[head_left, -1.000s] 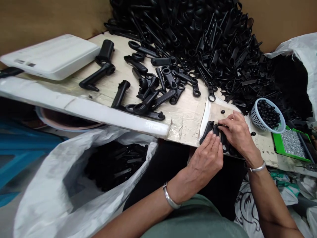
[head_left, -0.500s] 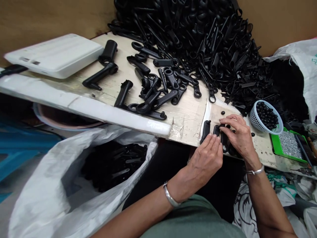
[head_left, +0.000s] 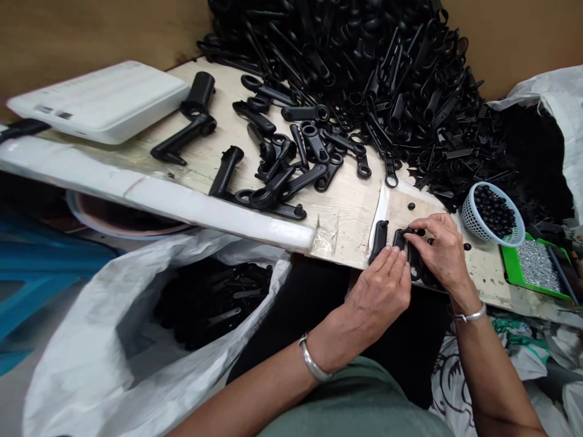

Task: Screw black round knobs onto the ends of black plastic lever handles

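Several short black parts lie in a row at the table's front edge, the leftmost one beside a white strip. My left hand has its fingers pressed together on the lower end of a black part in this row. My right hand pinches at the top of the same part with thumb and forefinger; what sits between those fingertips is too small to make out. Small black balls lie near my right hand, one above it and one to its right.
A large heap of black parts covers the back. At right stand a blue basket of black balls and a green tray of metal pieces. A white device lies left; a white sack gapes below.
Both hands stay at the same black part, almost unmoved. The view has shifted very slightly.
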{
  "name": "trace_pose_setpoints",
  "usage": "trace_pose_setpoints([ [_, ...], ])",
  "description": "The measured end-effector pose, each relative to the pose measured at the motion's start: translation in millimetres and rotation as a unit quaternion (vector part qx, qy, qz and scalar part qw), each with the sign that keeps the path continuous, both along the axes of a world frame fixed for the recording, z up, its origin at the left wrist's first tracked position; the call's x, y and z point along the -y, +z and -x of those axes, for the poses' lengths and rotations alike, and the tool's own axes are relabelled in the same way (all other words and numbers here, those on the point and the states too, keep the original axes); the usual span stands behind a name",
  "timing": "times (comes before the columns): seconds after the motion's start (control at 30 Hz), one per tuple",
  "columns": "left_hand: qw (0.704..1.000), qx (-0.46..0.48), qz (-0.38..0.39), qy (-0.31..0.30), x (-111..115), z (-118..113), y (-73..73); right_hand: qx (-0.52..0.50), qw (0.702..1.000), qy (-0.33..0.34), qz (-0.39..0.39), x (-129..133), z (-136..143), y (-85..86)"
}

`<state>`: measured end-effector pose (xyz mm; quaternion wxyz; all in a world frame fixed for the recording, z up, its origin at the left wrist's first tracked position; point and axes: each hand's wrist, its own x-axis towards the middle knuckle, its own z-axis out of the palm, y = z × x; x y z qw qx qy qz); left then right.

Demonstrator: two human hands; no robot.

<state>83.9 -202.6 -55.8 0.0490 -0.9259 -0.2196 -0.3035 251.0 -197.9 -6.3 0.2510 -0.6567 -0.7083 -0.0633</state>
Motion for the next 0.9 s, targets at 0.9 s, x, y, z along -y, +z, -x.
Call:
trace_pose_setpoints([
  [0.9,1.0,0.012,0.003,-0.017,-2.4,1.8,-0.8,-0.096,0.993,0.05,0.047,6.0,1.9,8.7],
])
